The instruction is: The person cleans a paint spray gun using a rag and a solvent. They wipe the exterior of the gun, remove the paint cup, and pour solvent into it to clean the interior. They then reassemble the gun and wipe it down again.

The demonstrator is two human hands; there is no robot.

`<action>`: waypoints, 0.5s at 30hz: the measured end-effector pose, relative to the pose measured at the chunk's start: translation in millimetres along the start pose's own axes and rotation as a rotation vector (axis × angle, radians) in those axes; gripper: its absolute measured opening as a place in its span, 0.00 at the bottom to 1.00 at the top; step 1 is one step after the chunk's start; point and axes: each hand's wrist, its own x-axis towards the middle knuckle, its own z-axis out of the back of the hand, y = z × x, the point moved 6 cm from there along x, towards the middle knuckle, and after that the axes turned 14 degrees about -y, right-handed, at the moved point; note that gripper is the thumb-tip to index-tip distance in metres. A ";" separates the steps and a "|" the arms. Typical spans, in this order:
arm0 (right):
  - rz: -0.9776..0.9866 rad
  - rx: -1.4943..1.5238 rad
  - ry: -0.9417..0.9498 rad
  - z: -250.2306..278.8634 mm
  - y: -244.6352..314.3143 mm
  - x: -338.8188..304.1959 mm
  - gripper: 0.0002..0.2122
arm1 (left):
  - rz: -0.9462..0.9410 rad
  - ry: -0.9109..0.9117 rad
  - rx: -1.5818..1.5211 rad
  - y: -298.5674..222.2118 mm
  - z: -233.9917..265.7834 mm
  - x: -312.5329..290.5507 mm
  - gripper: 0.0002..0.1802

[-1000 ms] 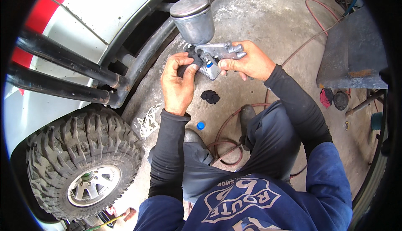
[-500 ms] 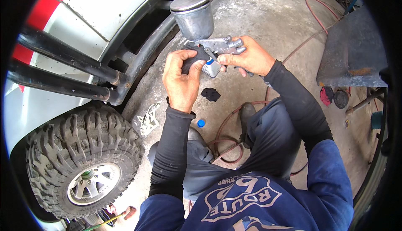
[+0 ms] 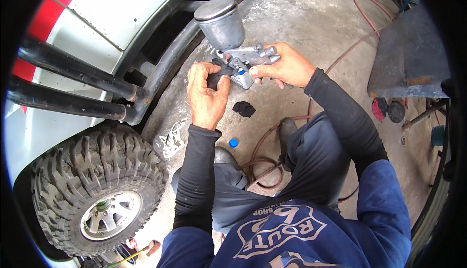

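Observation:
A metal paint spray gun (image 3: 241, 54) with a round lidded cup (image 3: 220, 22) on top is held in front of me. My right hand (image 3: 287, 66) is wrapped round its rear and handle; the fingers behind it are partly hidden. My left hand (image 3: 208, 93) pinches a bunched black cloth (image 3: 221, 73) at the gun's front, close by the trigger. Just below the gun shows a clear container with blue on it (image 3: 242, 79), partly covered by the gun and hands. A second black cloth (image 3: 243, 109) lies crumpled on the floor beneath.
On the left stand a big off-road tyre (image 3: 99, 170) and a white vehicle with black tube bars (image 3: 78, 68). A blue cap (image 3: 233, 143) and white strips (image 3: 172, 139) lie on the concrete. A red hose (image 3: 265, 175) coils by my feet. A dark metal panel (image 3: 408, 54) stands right.
The black cloth in my left hand has drawn slightly left and down off the gun's trigger area, uncovering more of it. The gun and cup have shifted a little left.

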 end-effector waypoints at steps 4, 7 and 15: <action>-0.013 0.005 0.013 -2.8 -1.5 -0.5 0.13 | 0.015 -0.068 -0.056 -8.3 -2.2 -5.2 0.10; 0.019 -0.013 -0.009 -2.3 -0.2 0.4 0.13 | -0.046 -0.069 0.048 -10.6 -8.2 -7.7 0.09; 0.025 -0.042 -0.028 3.9 -2.1 4.1 0.12 | 0.110 -0.202 0.015 4.0 11.7 3.1 0.09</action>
